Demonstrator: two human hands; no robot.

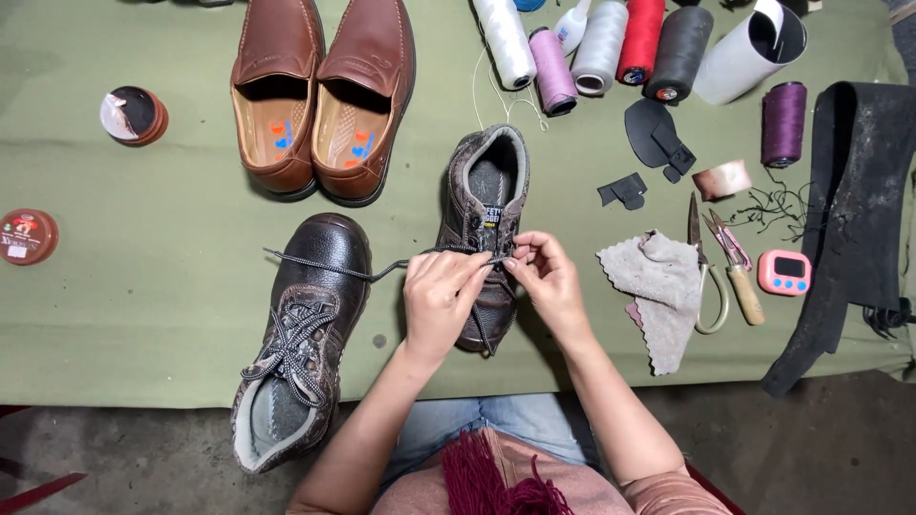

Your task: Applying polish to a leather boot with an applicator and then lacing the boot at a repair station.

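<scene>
A dark brown lace-up boot (489,181) lies on the green cloth with its opening away from me. Both hands work at its eyelets. My left hand (439,300) pinches the black-and-grey shoelace (329,267), which trails left across the toe of a second boot (301,334). My right hand (549,281) grips the lace at the boot's tongue, fingertips touching those of the left hand. The second boot is laced and lies at the table's front edge, opening toward me.
A pair of brown loafers (320,91) stands at the back. Several thread spools (596,43) lie behind the boot. To the right are a grey rag (658,281), scissors (706,272), a pink timer (784,272) and a black leather strip (849,210). Polish tins (134,114) sit left.
</scene>
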